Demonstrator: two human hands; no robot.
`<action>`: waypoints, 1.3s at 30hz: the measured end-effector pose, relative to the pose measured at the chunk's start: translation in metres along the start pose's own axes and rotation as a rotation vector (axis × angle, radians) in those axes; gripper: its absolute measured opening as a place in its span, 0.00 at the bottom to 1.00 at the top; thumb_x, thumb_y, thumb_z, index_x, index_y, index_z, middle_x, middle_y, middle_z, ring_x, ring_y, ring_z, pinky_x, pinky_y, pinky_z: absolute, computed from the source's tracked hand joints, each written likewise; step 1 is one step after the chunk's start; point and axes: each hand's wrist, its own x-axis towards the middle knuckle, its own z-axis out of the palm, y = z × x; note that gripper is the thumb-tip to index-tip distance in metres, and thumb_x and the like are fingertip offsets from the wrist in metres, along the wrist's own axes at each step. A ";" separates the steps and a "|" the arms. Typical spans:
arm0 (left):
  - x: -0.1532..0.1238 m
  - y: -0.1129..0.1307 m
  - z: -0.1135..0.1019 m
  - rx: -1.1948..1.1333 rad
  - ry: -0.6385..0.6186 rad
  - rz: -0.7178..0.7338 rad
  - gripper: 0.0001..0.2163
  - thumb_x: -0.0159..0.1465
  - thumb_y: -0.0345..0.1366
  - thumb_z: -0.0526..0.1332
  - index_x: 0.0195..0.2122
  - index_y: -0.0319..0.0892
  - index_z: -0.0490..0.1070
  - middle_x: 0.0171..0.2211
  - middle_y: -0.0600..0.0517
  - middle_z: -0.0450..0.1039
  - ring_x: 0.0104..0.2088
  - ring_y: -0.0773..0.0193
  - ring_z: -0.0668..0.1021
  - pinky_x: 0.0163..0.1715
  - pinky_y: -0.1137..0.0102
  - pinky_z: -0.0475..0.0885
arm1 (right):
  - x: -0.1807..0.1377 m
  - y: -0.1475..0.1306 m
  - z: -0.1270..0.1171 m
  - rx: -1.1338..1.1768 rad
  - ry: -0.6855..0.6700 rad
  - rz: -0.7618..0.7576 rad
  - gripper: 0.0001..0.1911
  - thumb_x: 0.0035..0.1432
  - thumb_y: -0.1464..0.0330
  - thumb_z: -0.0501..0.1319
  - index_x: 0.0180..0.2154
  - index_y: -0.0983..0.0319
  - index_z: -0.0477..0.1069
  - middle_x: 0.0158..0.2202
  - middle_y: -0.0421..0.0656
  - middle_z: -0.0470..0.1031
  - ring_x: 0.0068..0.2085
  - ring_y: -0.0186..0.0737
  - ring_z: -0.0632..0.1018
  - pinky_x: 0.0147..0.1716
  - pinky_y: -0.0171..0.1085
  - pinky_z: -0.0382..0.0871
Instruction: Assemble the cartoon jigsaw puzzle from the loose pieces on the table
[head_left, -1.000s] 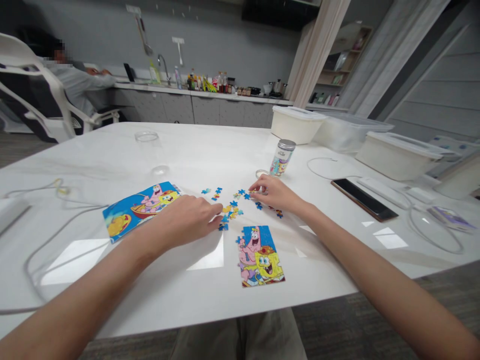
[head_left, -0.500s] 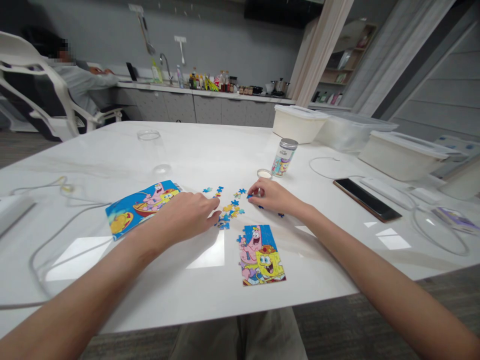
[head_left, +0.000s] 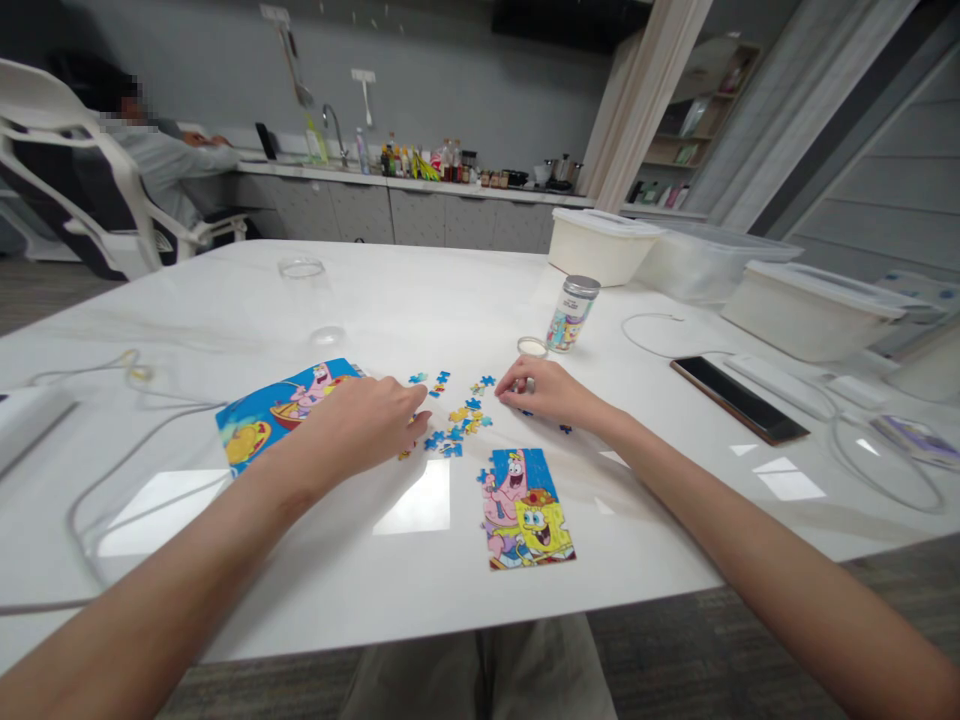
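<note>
A partly joined jigsaw puzzle [head_left: 525, 508] of a pink starfish and a yellow sponge character lies flat near the table's front edge. Several loose puzzle pieces [head_left: 459, 425] are scattered beyond it. My left hand [head_left: 375, 420] is left of them, thumb and index finger apart, with a yellowish piece [head_left: 406, 453] beside the thumb. Its wrist partly covers the blue picture sheet [head_left: 255, 425]. On the right, my right hand [head_left: 546, 390] pinches what looks like a puzzle piece [head_left: 530, 384], greyish side showing. Other blue pieces lie under and beside that hand.
A printed jar with a silver lid [head_left: 574, 312] stands behind my right hand, beside a small round lid [head_left: 532, 347]. A phone [head_left: 739, 398], cables and storage boxes [head_left: 600, 245] are on the right. A clear container [head_left: 301, 268] stands farther back. Another person [head_left: 161, 165] sits far left.
My left hand has shifted slightly left, and a yellowish piece now shows by its thumb. In my right hand the fingers have turned, and a greyish piece now shows where a blue one did.
</note>
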 end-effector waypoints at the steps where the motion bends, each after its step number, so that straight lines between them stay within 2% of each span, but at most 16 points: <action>1: 0.000 0.000 0.000 0.004 0.001 -0.003 0.14 0.69 0.38 0.49 0.37 0.40 0.72 0.25 0.45 0.75 0.27 0.53 0.79 0.22 0.67 0.57 | 0.000 0.001 0.001 -0.021 0.011 -0.009 0.04 0.53 0.71 0.63 0.32 0.61 0.77 0.35 0.44 0.73 0.32 0.35 0.73 0.36 0.38 0.68; 4: 0.001 -0.002 0.001 0.023 -0.001 -0.021 0.14 0.69 0.38 0.48 0.39 0.39 0.73 0.25 0.44 0.76 0.28 0.52 0.79 0.23 0.67 0.61 | -0.001 0.003 0.001 -0.056 0.043 -0.030 0.04 0.54 0.70 0.64 0.33 0.61 0.77 0.36 0.44 0.72 0.33 0.36 0.73 0.37 0.38 0.68; 10: 0.001 -0.009 0.004 0.050 0.021 -0.034 0.16 0.69 0.37 0.46 0.39 0.40 0.73 0.27 0.43 0.77 0.27 0.54 0.79 0.25 0.67 0.63 | -0.002 0.002 -0.003 -0.047 -0.028 -0.048 0.04 0.55 0.72 0.62 0.33 0.60 0.76 0.32 0.42 0.74 0.32 0.36 0.73 0.35 0.38 0.68; 13: 0.000 -0.010 0.006 0.039 -0.017 0.058 0.16 0.69 0.37 0.45 0.39 0.41 0.73 0.26 0.45 0.76 0.26 0.55 0.78 0.24 0.67 0.62 | -0.002 0.001 -0.003 -0.031 -0.046 -0.044 0.04 0.55 0.72 0.62 0.33 0.60 0.75 0.33 0.42 0.74 0.32 0.35 0.73 0.35 0.37 0.68; 17: -0.002 -0.008 0.009 -0.033 -0.027 0.246 0.14 0.69 0.38 0.47 0.46 0.45 0.72 0.25 0.48 0.76 0.27 0.56 0.78 0.24 0.68 0.60 | -0.002 0.000 0.000 -0.039 -0.009 -0.081 0.03 0.56 0.70 0.63 0.33 0.60 0.76 0.36 0.43 0.73 0.34 0.35 0.74 0.37 0.37 0.69; 20: -0.003 -0.007 0.011 -0.047 -0.026 0.269 0.14 0.70 0.38 0.47 0.47 0.45 0.71 0.25 0.47 0.75 0.26 0.56 0.78 0.23 0.68 0.58 | -0.004 -0.002 0.005 -0.072 0.024 -0.176 0.06 0.60 0.68 0.61 0.39 0.59 0.76 0.42 0.45 0.72 0.40 0.38 0.75 0.44 0.40 0.69; 23: -0.003 -0.007 0.011 -0.051 -0.027 0.270 0.13 0.69 0.38 0.48 0.46 0.45 0.71 0.24 0.47 0.75 0.25 0.55 0.78 0.23 0.68 0.58 | -0.006 -0.006 0.008 -0.133 -0.003 -0.256 0.11 0.63 0.67 0.58 0.46 0.56 0.76 0.46 0.46 0.71 0.47 0.42 0.73 0.50 0.43 0.67; 28: -0.002 -0.007 0.012 -0.049 -0.015 0.266 0.14 0.70 0.38 0.47 0.46 0.44 0.71 0.23 0.48 0.74 0.25 0.56 0.77 0.23 0.68 0.58 | -0.010 -0.014 0.011 -0.199 -0.055 -0.267 0.12 0.64 0.67 0.58 0.47 0.58 0.76 0.45 0.48 0.70 0.45 0.43 0.73 0.47 0.42 0.68; 32: -0.002 -0.006 0.013 -0.050 -0.010 0.274 0.14 0.70 0.38 0.47 0.45 0.44 0.70 0.23 0.47 0.74 0.25 0.56 0.78 0.23 0.68 0.59 | -0.009 -0.018 0.014 -0.226 -0.069 -0.301 0.15 0.64 0.71 0.56 0.50 0.57 0.74 0.46 0.49 0.70 0.46 0.44 0.72 0.48 0.44 0.68; 39: -0.002 -0.006 0.013 -0.081 0.005 0.270 0.13 0.69 0.39 0.48 0.44 0.44 0.71 0.22 0.48 0.72 0.23 0.58 0.76 0.23 0.68 0.60 | -0.008 -0.021 0.014 -0.195 -0.084 -0.240 0.07 0.62 0.70 0.59 0.41 0.60 0.74 0.43 0.48 0.71 0.46 0.45 0.73 0.48 0.44 0.68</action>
